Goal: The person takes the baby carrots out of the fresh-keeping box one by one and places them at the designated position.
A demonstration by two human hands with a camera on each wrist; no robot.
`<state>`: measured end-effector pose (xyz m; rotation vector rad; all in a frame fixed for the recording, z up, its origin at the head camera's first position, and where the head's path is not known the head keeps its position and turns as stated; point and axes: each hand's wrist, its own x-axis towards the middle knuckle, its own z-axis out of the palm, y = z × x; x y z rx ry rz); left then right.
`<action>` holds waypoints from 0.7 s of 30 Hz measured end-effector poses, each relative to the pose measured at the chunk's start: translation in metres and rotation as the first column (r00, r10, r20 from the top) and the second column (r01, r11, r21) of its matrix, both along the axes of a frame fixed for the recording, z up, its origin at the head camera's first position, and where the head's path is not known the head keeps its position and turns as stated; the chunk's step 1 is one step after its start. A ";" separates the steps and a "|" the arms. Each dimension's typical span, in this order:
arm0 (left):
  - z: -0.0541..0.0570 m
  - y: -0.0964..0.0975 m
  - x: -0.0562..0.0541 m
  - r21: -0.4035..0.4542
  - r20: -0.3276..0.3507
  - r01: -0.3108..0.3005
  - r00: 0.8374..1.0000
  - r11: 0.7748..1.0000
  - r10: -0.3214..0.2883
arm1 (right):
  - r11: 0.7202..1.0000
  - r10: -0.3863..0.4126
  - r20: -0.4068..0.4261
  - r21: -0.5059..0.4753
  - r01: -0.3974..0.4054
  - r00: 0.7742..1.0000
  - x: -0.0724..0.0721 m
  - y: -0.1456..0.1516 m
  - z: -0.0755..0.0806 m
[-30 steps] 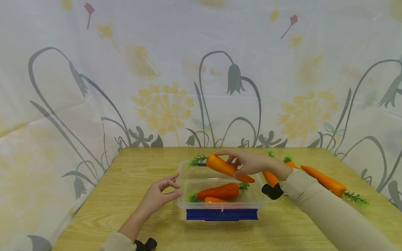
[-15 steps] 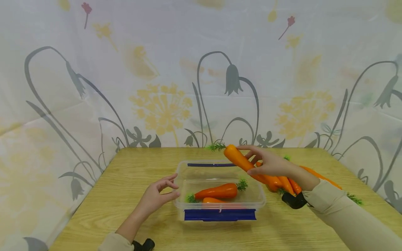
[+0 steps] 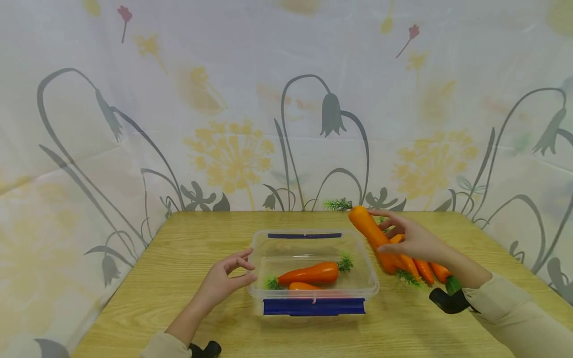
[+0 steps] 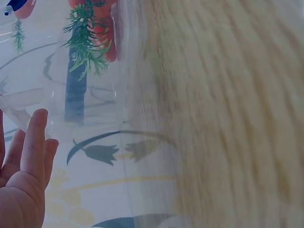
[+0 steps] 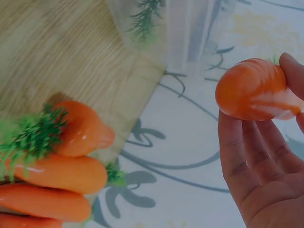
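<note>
My right hand [image 3: 416,241] grips an orange carrot [image 3: 367,226] with a feathery green top, thumb on one side and fingers on the other. The carrot slants, top end up, to the right of a clear plastic box [image 3: 375,283] with blue latches. In the right wrist view the carrot's rounded side [image 5: 249,90] shows between thumb and fingers. Inside the box lie a carrot [image 3: 311,273] and, partly hidden behind the front wall, another orange carrot [image 3: 304,286]. My left hand [image 3: 221,278] is beside the box's left wall, fingers loosely bent with nothing in them.
Several more carrots [image 3: 423,271] lie on the wooden table [image 3: 192,233] right of the box, partly covered by my right hand and forearm. A flower-printed cloth [image 3: 241,149] hangs behind the table. Black wrist straps [image 3: 449,302] sit at both cuffs.
The right hand has carried the carrot from above the box to the right, over the loose carrots. My left hand has stayed beside the box.
</note>
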<state>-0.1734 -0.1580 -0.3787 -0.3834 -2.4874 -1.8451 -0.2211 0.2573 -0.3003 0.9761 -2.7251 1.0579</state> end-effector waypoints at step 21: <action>-0.001 0.000 0.000 0.033 0.007 0.011 1.000 0.999 -0.012 | 0.960 -0.281 -0.034 -0.009 0.281 0.959 0.020 0.070 -0.027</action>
